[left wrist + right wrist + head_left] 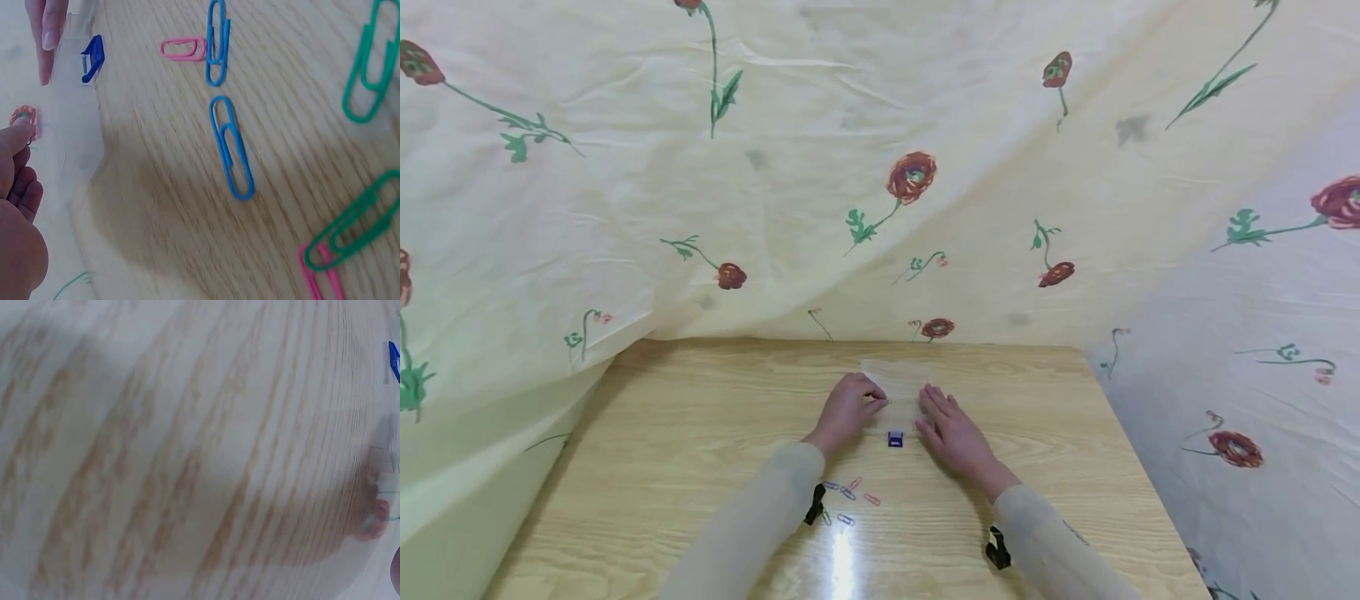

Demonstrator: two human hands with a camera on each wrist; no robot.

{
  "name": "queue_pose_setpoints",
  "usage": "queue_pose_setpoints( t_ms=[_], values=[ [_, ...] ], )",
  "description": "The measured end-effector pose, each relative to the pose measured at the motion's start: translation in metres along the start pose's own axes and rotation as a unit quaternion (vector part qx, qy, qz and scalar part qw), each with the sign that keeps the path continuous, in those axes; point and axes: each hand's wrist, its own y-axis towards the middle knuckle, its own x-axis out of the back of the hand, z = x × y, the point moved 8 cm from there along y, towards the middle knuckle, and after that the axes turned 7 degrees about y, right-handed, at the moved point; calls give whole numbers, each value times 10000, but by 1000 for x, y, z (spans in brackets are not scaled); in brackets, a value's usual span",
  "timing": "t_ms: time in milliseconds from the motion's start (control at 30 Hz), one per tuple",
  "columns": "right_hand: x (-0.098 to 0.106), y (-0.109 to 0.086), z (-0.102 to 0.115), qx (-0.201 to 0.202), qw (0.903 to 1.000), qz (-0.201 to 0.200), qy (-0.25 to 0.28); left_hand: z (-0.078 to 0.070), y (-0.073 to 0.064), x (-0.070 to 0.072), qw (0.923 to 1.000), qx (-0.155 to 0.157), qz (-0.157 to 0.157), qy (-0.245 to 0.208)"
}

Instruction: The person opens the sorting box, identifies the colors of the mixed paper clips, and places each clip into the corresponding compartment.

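Observation:
A clear plastic sheet or pouch (901,379) lies flat on the table, with a small blue clip-like piece (896,439) at its near edge. My left hand (847,408) is over the sheet's left side. Its thumb and forefinger pinch a tiny item, too small to name. On the right side, my right hand (953,432) rests with fairly straight fingers at the sheet's edge. From the left wrist, the blue piece (94,59) shows on the clear plastic (81,134), between both hands. The right wrist view catches only a sliver of a hand (396,570).
Several paper clips lie loose nearer the body, among them a blue one (846,520), a pink one (872,499) and a green one (827,517). Flowered cloth (880,167) hangs behind and beside the wooden table (700,417).

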Motion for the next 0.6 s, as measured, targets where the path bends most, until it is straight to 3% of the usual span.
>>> queue_pose_setpoints(
  t_ms=[333,600],
  values=[
    [-2,0,3,47,9999,3,-96,2,-1,-8,9997,140,61,199],
    [-2,-1,1,-42,9999,75,-113,3,-7,-1,9999,-46,26,115]
  ],
)
